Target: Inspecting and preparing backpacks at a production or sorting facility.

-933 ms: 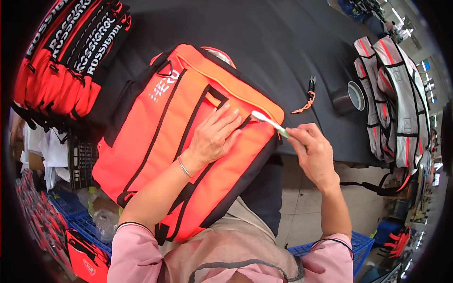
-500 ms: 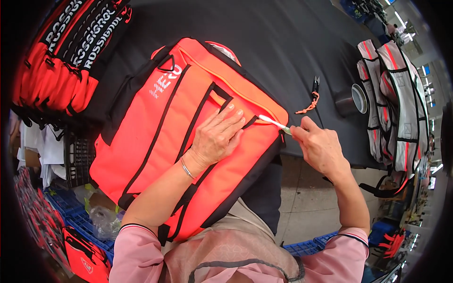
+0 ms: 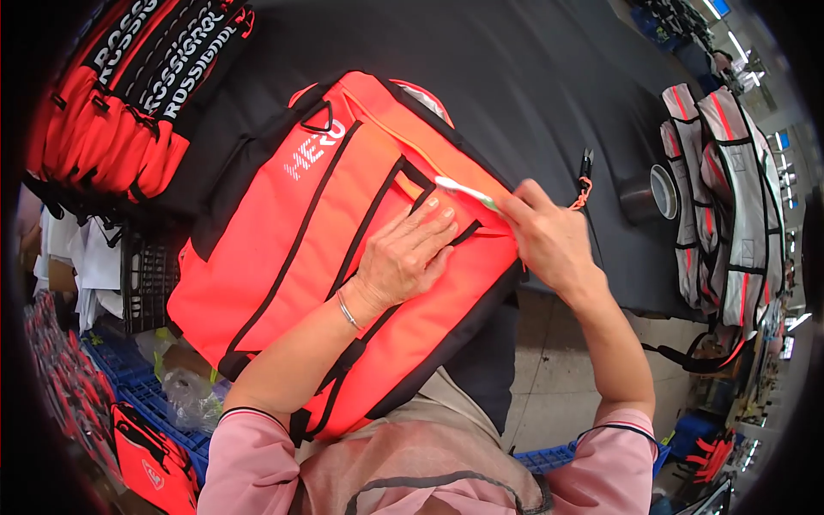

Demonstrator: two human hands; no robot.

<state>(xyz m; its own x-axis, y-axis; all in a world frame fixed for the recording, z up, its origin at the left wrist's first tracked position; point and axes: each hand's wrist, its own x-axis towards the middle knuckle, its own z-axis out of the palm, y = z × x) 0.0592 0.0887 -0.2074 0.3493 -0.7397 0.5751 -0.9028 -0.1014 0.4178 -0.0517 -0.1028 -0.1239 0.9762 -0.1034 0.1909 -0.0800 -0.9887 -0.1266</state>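
A large bright orange-red bag (image 3: 236, 287) with black trim lies across the table's near side and my lap. My left hand (image 3: 405, 259) rests flat on its front panel, fingers stretched out, beside a black-edged strap slot. My right hand (image 3: 549, 236) is closed round a slim white and green toothbrush (image 3: 462, 190). The toothbrush's white head lies over the bag between the slot and the long zipper edge. Part of its handle is hidden inside my fingers.
Small black thread snips (image 3: 587, 167) with an orange cord lie right of the bag, near a dark cup-like roll (image 3: 650, 193). Grey bags (image 3: 730, 206) stand at the right. Folded red-black bags (image 3: 120, 112) are stacked at the left, above a black crate (image 3: 148, 279).
My right hand has moved left and up over the bag, carrying the toothbrush toward the slot. My left hand stays flat on the panel. The whole view has shifted slightly.
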